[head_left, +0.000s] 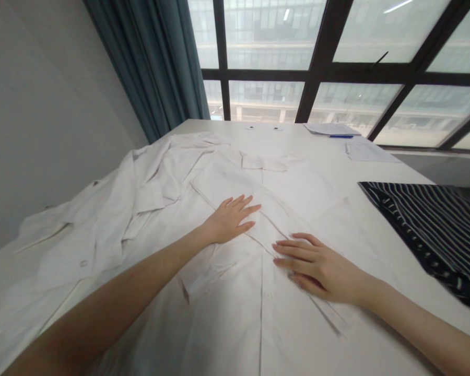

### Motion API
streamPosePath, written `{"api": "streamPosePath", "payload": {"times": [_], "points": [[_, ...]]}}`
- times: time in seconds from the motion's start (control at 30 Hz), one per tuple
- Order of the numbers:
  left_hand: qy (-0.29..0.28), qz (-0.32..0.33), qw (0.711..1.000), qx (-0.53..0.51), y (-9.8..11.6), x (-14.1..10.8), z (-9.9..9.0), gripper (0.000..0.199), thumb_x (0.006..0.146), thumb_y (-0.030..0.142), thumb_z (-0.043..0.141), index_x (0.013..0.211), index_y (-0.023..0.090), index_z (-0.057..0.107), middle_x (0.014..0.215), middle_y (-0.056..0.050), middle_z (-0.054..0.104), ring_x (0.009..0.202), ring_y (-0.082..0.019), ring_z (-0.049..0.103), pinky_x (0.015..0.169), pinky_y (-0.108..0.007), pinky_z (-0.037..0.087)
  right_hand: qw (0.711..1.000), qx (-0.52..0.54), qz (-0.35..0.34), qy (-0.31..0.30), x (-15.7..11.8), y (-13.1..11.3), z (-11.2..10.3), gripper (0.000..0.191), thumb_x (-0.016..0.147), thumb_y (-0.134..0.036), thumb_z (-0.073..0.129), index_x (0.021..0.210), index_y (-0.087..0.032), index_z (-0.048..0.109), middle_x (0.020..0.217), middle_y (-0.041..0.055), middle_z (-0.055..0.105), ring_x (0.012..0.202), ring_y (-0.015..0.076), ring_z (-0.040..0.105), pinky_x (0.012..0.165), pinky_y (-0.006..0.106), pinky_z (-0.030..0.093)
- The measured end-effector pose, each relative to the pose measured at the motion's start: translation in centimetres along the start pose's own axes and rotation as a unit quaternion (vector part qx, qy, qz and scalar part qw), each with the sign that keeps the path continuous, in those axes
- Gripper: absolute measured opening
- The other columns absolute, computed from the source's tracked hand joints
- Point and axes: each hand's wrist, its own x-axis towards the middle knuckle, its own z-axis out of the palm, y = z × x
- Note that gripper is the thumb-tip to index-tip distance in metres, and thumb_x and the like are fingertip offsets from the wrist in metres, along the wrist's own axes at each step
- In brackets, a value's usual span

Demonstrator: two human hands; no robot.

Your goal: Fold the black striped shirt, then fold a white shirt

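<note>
White cotton-like cloth covers much of a broad white table [297, 141], where a person's two bare hands rest on a white shirt [235, 180] laid out with its collar [263, 163] toward the far edge and its buttoned front running toward the person. The left hand [233, 216] lies palm down near the middle of the shirt, fingers fanned apart over a diagonal fold of fabric. The right hand [315, 263], just beside it on the right part of the shirt, is also palm down, its fingers slightly parted and lightly bent, their tips by the edge of the same fold. Neither hand pinches the cloth. To the left of the shirt, more white garments [113, 209] lie heaped and creased, reaching over the left part of the table. To the right of the shirt, a black garment with white stripes [426, 224] spreads toward the table's right edge. Beyond the shirt and to the right sit papers [329, 128], a blue pen [340, 137] and a further sheet [370, 152]; straight beyond it are two small dark-centred items [251, 128], too small to identify. A plain grey wall [55, 89] rises left of the shirt, a blue-green curtain [160, 62] hangs beyond it to the left, and dark-framed windows [274, 42] behind it face a pale building.
</note>
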Motion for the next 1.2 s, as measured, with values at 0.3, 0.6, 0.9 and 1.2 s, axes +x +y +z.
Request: {"api": "streamPosePath", "payload": {"times": [0.3,0.6,0.9,1.2], "points": [[-0.013,-0.006,1.0,0.004,0.0,0.0,-0.2,0.055,0.102,0.051,0.029,0.153,0.031,0.029,0.162,-0.007,0.023,0.149,-0.026,0.019,0.118,-0.048,0.02,0.987,-0.022,0.157,-0.009,0.8,-2.4,-0.9,0.01,0.085,-0.026,0.059,0.079,-0.02,0.056,0.087,0.0049,0.058,0.085,0.0213,0.052,0.081,0.04,0.039],[-0.023,-0.026,0.999,0.017,0.3,0.1,-0.3,0.05,0.104,0.041,0.025,0.153,0.03,0.027,0.162,-0.006,0.022,0.149,-0.025,0.018,0.118,-0.047,0.02,0.997,0.031,0.058,-0.051,0.7,-1.8,-1.3,0.025,0.092,-0.019,0.051,0.067,-0.02,0.051,0.069,-0.0002,0.057,0.075,0.0154,0.05,0.08,0.035,0.033],[-0.027,-0.021,0.999,0.02,0.2,0.0,-0.3,0.052,0.104,0.044,0.025,0.154,0.029,0.025,0.163,-0.006,0.02,0.15,-0.025,0.016,0.118,-0.047,0.019,0.971,0.019,0.178,0.159,0.2,0.9,0.3,0.019,0.098,-0.021,0.042,0.094,-0.019,0.06,0.095,0.0094,0.064,0.092,0.0213,0.058,0.082,0.038,0.045],[-0.03,-0.041,0.998,0.032,0.3,0.1,-0.2,0.055,0.103,0.047,0.025,0.155,0.027,0.023,0.163,-0.007,0.017,0.15,-0.024,0.015,0.119,-0.046,0.019,0.968,-0.025,0.209,0.133,-0.4,2.1,2.2,0.034,0.095,-0.022,0.047,0.127,-0.02,0.057,0.139,0.0131,0.056,0.133,0.0274,0.047,0.106,0.049,0.042]]}}
